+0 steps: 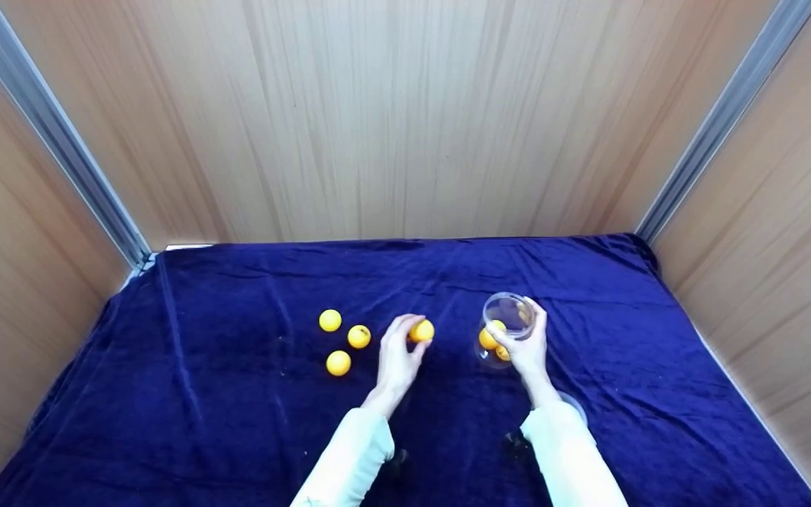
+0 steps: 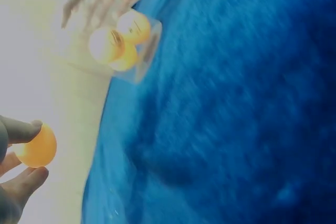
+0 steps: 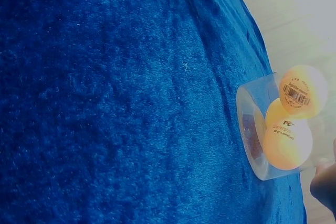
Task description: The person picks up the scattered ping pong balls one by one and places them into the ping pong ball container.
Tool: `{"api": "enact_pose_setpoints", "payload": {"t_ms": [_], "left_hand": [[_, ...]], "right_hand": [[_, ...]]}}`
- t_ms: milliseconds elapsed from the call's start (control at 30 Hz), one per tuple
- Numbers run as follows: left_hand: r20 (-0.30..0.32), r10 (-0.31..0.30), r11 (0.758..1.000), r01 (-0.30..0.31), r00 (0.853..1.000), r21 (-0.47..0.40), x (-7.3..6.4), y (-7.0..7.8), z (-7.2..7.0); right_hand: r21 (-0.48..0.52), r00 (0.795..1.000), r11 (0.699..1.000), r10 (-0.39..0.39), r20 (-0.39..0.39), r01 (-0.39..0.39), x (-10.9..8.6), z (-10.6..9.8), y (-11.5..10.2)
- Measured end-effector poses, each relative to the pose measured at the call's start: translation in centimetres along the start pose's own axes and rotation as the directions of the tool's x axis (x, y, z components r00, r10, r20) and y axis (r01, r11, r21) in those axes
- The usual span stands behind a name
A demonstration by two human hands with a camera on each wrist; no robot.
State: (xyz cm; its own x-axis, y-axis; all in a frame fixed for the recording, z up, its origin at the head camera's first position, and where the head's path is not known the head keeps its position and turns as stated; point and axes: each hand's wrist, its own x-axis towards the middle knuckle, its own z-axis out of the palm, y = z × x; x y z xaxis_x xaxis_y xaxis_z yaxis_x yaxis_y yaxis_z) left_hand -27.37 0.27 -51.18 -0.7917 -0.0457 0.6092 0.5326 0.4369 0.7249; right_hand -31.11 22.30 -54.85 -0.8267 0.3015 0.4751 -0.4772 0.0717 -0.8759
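My left hand [image 1: 397, 357] pinches an orange table tennis ball [image 1: 422, 330] between thumb and fingers, above the cloth and left of a clear plastic jar [image 1: 509, 310]. In the left wrist view the same ball [image 2: 39, 148] shows at the fingertips. My right hand [image 1: 531, 345] grips the jar round its side, the thumb in front. Several orange balls lie inside, and two printed ones, an upper ball [image 3: 303, 92] and a lower ball [image 3: 287, 144], show in the right wrist view. The jar's mouth is uncovered. Part of the right hand is hidden behind the jar.
Three loose orange balls, one at the back [image 1: 330, 320], one in the middle [image 1: 359, 336] and one in front [image 1: 338, 363], lie left of my left hand. A clear round item [image 1: 574, 408] is partly hidden by my right sleeve. Wooden panels [image 1: 405, 120] enclose the dark blue cloth [image 1: 236, 422].
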Motion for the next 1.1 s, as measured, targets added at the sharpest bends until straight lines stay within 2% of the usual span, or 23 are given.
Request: {"api": "enact_pose_setpoints", "payload": {"t_ms": [133, 267, 333, 533, 667, 733, 800, 967, 1033, 1100], "left_hand": [[0.011, 0.007, 0.997, -0.006, 1.0, -0.071, 0.5, 1.0, 0.5], [0.018, 0.024, 0.996, -0.022, 1.0, -0.091, 1.0, 1.8, 1.0], [0.03, 0.023, 0.996, -0.021, 0.999, -0.092, 1.2, 2.1, 1.4], [0.052, 0.034, 0.996, -0.03, 0.998, -0.084, 2.1, 2.9, 2.5], [0.057, 0.047, 0.997, -0.043, 0.997, -0.065, 2.7, 3.5, 3.3], [0.062, 0.047, 0.997, -0.044, 0.997, -0.06, 3.0, 3.8, 3.6], [0.064, 0.05, 0.997, -0.047, 0.997, -0.061, 3.2, 4.0, 4.0], [0.063, 0.072, 0.996, -0.069, 0.995, -0.053, 3.5, 4.5, 5.0], [0.066, 0.076, 0.997, -0.074, 0.995, -0.031, 3.6, 4.8, 5.4], [0.071, 0.077, 0.997, -0.076, 0.994, -0.015, 3.8, 5.1, 5.8]], "right_hand": [[0.011, 0.999, 0.999, 0.051, -0.002, -0.051, -0.2, 0.4, -1.7], [-0.016, 0.998, 0.998, 0.066, -0.008, -0.067, -0.2, 0.4, -1.9], [-0.017, 0.999, 0.999, 0.04, -0.012, -0.04, -0.2, 0.3, -1.6], [-0.029, 0.999, 0.998, -0.055, 0.002, 0.055, 0.2, -0.4, 1.6], [-0.045, 1.0, 0.999, -0.007, 0.007, 0.008, 0.1, -0.1, 0.3], [-0.027, 0.999, 0.999, 0.032, 0.004, -0.032, -0.1, 0.2, -1.2], [-0.06, 1.0, 0.998, 0.017, 0.012, -0.016, 0.0, 0.0, -0.1], [-0.039, 0.999, 0.998, -0.039, 0.018, 0.04, 0.1, -0.4, 1.7], [-0.01, 1.0, 1.0, -0.025, 0.008, 0.025, -0.1, -0.1, 0.3], [0.0, 1.0, 1.0, -0.023, 0.006, 0.023, -0.1, 0.0, -0.2]]}}
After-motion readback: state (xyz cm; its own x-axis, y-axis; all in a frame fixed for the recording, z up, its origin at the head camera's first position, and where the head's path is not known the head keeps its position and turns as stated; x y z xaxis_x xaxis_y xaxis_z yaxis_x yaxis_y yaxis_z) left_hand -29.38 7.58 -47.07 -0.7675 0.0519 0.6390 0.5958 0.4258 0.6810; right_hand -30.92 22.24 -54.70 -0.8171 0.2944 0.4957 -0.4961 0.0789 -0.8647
